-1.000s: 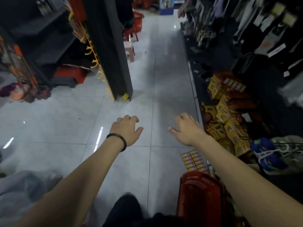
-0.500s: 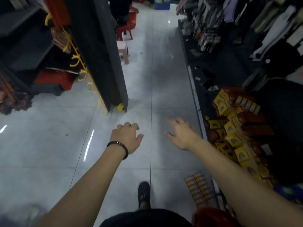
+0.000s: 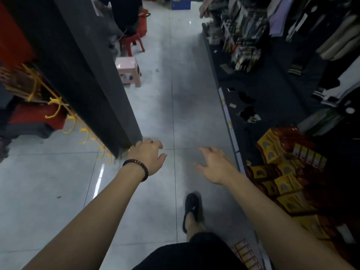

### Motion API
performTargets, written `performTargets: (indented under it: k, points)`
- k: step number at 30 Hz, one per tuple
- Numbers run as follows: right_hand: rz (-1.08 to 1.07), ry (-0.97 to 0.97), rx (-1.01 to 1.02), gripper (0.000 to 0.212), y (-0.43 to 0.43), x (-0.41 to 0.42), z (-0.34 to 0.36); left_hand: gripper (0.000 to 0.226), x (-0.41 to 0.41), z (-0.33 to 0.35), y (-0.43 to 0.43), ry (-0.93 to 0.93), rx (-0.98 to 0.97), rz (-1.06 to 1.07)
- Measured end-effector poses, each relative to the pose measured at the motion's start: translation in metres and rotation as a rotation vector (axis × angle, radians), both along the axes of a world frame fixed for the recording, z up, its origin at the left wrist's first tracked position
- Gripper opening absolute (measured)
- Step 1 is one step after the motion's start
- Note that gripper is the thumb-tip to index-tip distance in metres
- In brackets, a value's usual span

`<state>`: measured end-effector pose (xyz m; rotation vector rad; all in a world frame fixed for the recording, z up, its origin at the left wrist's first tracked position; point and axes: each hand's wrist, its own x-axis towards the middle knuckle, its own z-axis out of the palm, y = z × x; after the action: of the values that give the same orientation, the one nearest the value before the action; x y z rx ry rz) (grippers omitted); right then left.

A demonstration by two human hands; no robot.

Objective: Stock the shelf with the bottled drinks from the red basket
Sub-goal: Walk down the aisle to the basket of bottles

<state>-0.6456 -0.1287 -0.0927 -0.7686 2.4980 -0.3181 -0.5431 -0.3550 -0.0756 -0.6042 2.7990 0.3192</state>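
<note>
Head view, down a shop aisle. Nearest, beneath both grips: black shorts (image 3: pixel 194 254) and one foot in a black sandal (image 3: pixel 191 207) on the grey tiled floor (image 3: pixel 58 191). Beyond these, two bare forearms stretched forward over the tiles.

Left grip (image 3: pixel 149 157), dark bracelet (image 3: pixel 136 168) at the wrist, palm down, fingers loosely curled round nothing. Seen just in front of the near corner of a tall black shelving unit (image 3: pixel 93 84); touching it or not, impossible to tell. Right grip (image 3: pixel 214 164) level with the left and a little apart from it, fingers spread and relaxed, likewise holding nothing.

Just right of the right grip, a low dark shelf (image 3: pixel 272 98) heaped with yellow and red packets (image 3: pixel 282 172). Left of the left grip, yellow hooks (image 3: pixel 55 107) along the side of the black unit.

Farther ahead of the left grip, a pink stool (image 3: pixel 129 72) against the unit. Then a red stool (image 3: pixel 132 41) with a person in dark clothes (image 3: pixel 124 14) seated on it.

Farthest, just beside that stool, a red basket (image 3: pixel 143 21), well apart from both grips. Contents too dim to make out; whether the one with the bottled drinks, cannot tell.
</note>
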Motion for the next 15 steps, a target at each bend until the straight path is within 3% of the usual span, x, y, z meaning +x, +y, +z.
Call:
performTargets:
  k: [6,15]
  points:
    - [-0.013,-0.162,-0.031,0.074,-0.057,-0.137,-0.019,0.039,-0.124,0.009,-0.054,0.011,0.016,0.069]
    - [0.108,-0.048,-0.008,0.064,-0.182,-0.329,-0.004,0.047,-0.278,0.001,-0.160,-0.025,0.038,0.229]
